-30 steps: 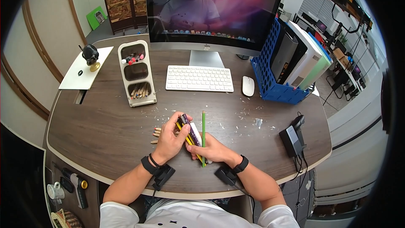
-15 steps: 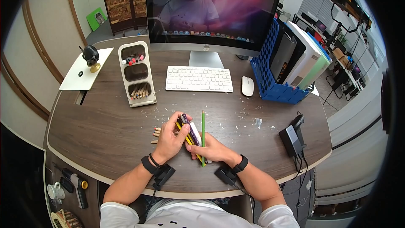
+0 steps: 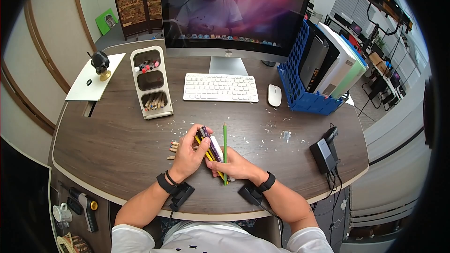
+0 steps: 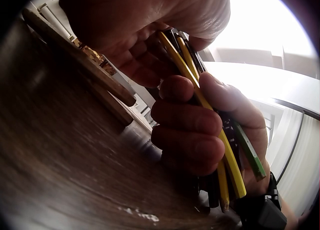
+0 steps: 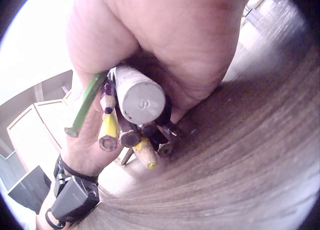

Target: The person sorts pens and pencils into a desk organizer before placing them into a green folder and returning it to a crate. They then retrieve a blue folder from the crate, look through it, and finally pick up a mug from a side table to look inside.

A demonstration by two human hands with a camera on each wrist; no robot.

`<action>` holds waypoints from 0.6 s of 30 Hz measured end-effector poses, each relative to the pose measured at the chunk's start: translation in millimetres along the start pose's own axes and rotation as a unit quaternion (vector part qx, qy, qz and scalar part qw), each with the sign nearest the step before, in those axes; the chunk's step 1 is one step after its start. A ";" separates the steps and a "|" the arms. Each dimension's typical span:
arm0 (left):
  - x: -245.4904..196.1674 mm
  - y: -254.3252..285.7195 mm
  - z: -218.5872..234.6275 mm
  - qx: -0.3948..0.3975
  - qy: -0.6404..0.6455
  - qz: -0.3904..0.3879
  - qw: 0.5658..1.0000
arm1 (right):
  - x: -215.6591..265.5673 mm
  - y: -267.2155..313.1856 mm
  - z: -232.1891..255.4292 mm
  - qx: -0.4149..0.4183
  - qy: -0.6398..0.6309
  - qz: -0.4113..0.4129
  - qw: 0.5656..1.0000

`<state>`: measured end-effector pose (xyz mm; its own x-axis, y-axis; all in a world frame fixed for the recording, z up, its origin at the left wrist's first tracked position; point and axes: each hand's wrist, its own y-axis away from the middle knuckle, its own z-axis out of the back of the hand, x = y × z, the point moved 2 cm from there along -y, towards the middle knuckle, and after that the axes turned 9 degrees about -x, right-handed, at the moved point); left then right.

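In the head view both hands hold one slanted bundle of pencils above the desk's front half. The left hand (image 3: 187, 155) grips its upper end, thumb laid along the near side. Lower down, the right hand (image 3: 236, 165) wraps its fingers round the same bundle. Among the bundle are yellow pencils (image 4: 231, 162), darker ones and a thick white marker-like tube (image 5: 143, 102), its blunt end showing in the right wrist view. A green pencil (image 3: 225, 143) stands apart at an angle, held at the right thumb. Beside the left hand, several wooden pencils (image 3: 173, 149) lie on the desk, partly hidden.
A cream organizer (image 3: 168, 112) with pens and pencils stands back left. Behind the hands are a keyboard (image 3: 220, 87), a mouse (image 3: 274, 95) and a monitor (image 3: 234, 11). A blue file rack (image 3: 300, 100) and a black adapter (image 3: 323, 157) occupy the right. Pale shavings (image 3: 287, 136) dot the desk.
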<state>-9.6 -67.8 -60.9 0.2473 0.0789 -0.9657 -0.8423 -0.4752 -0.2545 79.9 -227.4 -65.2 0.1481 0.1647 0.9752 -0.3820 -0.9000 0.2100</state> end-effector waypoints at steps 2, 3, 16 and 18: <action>-1.6 0.1 0.3 0.001 -0.002 0.000 1.000 | 0.0 -0.2 -0.1 0.000 0.000 -0.001 1.000; -2.1 0.1 0.3 0.002 -0.003 0.000 1.000 | 0.1 -0.2 -0.1 0.001 0.000 -0.002 1.000; -1.8 0.4 -0.7 -0.001 0.003 0.000 1.000 | -0.5 -0.4 0.5 0.002 0.004 0.001 1.000; -0.7 0.3 -0.5 -0.001 0.002 0.003 1.000 | -2.1 -0.9 0.6 0.004 0.000 0.002 1.000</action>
<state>-9.8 -68.4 -60.3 0.2449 0.0720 -0.9669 -0.8430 -0.4769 -0.2490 80.6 -227.3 -67.5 0.1459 0.1611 0.9761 -0.3760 -0.9036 0.2053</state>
